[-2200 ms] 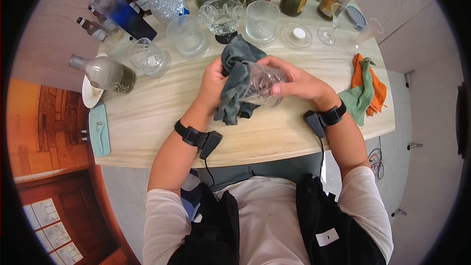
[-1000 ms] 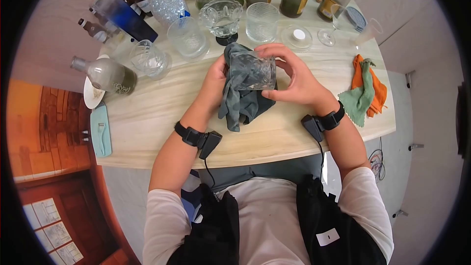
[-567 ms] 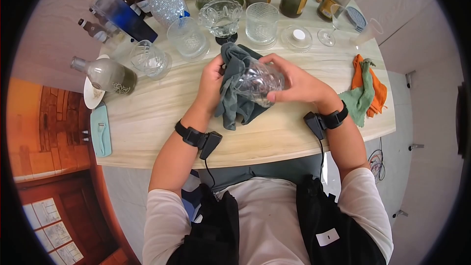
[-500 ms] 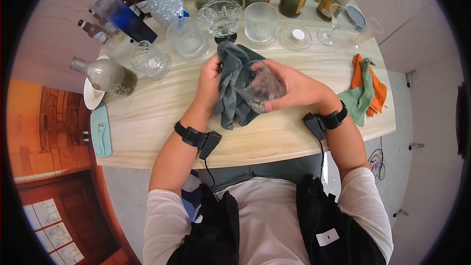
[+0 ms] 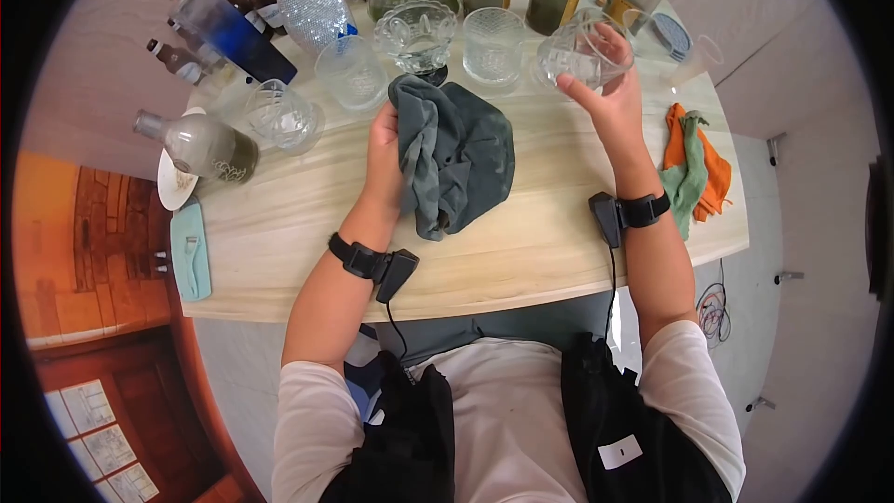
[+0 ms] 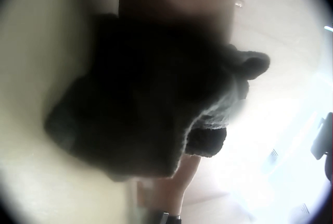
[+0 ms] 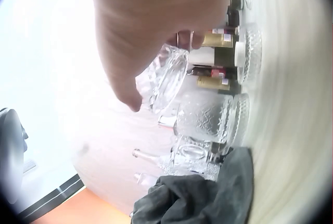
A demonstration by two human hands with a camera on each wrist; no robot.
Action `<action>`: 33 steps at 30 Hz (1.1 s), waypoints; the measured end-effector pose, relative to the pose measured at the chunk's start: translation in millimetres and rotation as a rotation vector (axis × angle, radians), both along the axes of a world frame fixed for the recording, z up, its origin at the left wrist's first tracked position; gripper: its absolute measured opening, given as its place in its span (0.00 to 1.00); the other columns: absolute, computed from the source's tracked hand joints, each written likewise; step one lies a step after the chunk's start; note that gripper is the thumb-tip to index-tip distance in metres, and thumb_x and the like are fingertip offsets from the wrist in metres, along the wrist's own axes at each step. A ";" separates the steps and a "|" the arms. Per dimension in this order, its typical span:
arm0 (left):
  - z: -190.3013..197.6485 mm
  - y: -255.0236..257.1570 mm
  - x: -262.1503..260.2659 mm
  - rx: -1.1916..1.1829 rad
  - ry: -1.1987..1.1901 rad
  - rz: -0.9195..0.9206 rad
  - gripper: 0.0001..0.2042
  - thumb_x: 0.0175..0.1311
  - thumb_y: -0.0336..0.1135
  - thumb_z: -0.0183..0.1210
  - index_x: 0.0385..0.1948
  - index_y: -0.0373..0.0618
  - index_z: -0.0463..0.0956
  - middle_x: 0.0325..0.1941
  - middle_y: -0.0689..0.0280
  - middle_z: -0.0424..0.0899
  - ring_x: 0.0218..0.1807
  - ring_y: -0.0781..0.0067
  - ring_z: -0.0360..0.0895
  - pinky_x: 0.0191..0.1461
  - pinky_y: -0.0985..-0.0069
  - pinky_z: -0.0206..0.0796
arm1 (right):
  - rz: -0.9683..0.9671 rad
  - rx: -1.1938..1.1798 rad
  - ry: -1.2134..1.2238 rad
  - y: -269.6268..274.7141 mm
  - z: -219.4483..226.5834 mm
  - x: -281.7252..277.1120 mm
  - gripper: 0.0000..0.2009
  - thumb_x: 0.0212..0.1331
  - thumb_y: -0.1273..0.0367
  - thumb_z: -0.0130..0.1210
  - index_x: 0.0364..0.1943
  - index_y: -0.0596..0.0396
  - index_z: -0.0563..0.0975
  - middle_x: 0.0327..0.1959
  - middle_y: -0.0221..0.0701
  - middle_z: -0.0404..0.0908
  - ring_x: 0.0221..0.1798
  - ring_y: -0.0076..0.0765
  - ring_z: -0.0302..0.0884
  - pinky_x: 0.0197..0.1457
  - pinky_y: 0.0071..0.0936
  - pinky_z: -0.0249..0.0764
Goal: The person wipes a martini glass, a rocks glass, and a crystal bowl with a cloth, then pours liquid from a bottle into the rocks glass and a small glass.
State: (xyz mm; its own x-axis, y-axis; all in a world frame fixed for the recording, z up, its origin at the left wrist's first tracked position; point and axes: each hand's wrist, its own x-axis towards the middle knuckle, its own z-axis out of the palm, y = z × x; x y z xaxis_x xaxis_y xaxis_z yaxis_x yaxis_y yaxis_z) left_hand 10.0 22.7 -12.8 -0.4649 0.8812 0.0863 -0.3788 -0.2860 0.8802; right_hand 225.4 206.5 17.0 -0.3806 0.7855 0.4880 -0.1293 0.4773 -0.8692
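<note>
A dark grey cloth (image 5: 466, 154) hangs bunched from my left hand (image 5: 382, 158), which grips its left edge over the middle of the table. The same cloth (image 6: 135, 109) fills most of the left wrist view and hides the left fingers. My right hand (image 5: 615, 112) holds a clear cut-glass tumbler (image 5: 573, 61) at the back right, thumb on the near side and fingers on the far side. This tumbler (image 7: 169, 78) is tilted and raised off the table in the right wrist view. It overlaps the small glass dish with a white candle (image 7: 239, 54) in the head view.
Textured glasses (image 5: 494, 51) and a footed glass bowl (image 5: 417, 37) line the back, before several bottles (image 5: 317, 5). A stemmed glass (image 5: 643, 28) stands close to the right hand. Orange (image 5: 712, 172) and green cloths (image 5: 689, 168) lie right; a round bottle (image 5: 209, 144) lies left.
The right hand has drawn the tumbler out of the grey cloth and carried it to the back right. The cloth stays in the left hand, now hanging more spread out.
</note>
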 end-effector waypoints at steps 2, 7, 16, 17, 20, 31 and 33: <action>0.2 0.1 1.7 0.001 0.003 -0.005 0.13 0.69 0.28 0.58 0.53 0.41 0.75 0.47 0.69 0.82 0.46 0.82 0.78 0.50 0.82 0.72 | -0.084 -0.002 -0.021 11.4 -10.3 1.1 0.43 0.42 0.63 0.76 0.65 0.60 0.65 0.57 0.40 0.75 0.60 0.36 0.72 0.66 0.33 0.65; 2.2 -1.4 2.8 -0.035 -0.021 -0.017 0.13 0.70 0.29 0.56 0.54 0.41 0.75 0.48 0.69 0.82 0.46 0.81 0.79 0.50 0.81 0.72 | -0.198 -0.022 -0.093 18.0 -20.6 -1.0 0.44 0.43 0.61 0.76 0.65 0.61 0.65 0.58 0.43 0.76 0.61 0.38 0.73 0.66 0.35 0.66; 3.5 -1.3 4.7 -0.071 0.025 -0.036 0.14 0.70 0.28 0.54 0.55 0.40 0.74 0.49 0.67 0.82 0.46 0.79 0.80 0.51 0.80 0.73 | -0.207 0.030 -0.215 27.7 -32.0 -4.1 0.46 0.43 0.60 0.76 0.67 0.62 0.63 0.59 0.45 0.77 0.62 0.39 0.73 0.67 0.36 0.66; 4.1 -1.5 5.3 -0.073 0.018 -0.038 0.13 0.70 0.28 0.54 0.55 0.40 0.74 0.49 0.67 0.82 0.46 0.79 0.80 0.51 0.80 0.73 | -0.212 0.046 -0.246 29.3 -33.2 -3.5 0.46 0.43 0.59 0.76 0.67 0.62 0.63 0.59 0.45 0.77 0.63 0.39 0.73 0.67 0.36 0.67; 3.4 -1.8 4.6 -0.070 0.006 -0.045 0.13 0.70 0.28 0.54 0.55 0.40 0.74 0.49 0.67 0.82 0.46 0.79 0.80 0.51 0.80 0.73 | -0.209 0.058 -0.281 28.1 -31.9 -3.6 0.47 0.43 0.59 0.76 0.68 0.62 0.62 0.60 0.46 0.76 0.63 0.40 0.73 0.67 0.36 0.67; 3.0 -1.8 5.2 -0.077 -0.038 -0.046 0.13 0.71 0.30 0.55 0.55 0.41 0.74 0.49 0.67 0.82 0.47 0.78 0.80 0.51 0.80 0.73 | -0.148 0.048 -0.219 23.8 -31.9 -6.0 0.50 0.47 0.60 0.74 0.72 0.61 0.56 0.67 0.46 0.68 0.69 0.45 0.67 0.71 0.36 0.63; 5.0 -2.4 5.3 -0.073 -0.068 -0.058 0.14 0.71 0.29 0.55 0.55 0.41 0.73 0.49 0.67 0.82 0.47 0.78 0.80 0.51 0.79 0.74 | -0.269 0.177 -0.253 20.1 -24.8 -3.9 0.45 0.51 0.63 0.70 0.71 0.60 0.57 0.68 0.43 0.68 0.70 0.43 0.65 0.72 0.36 0.60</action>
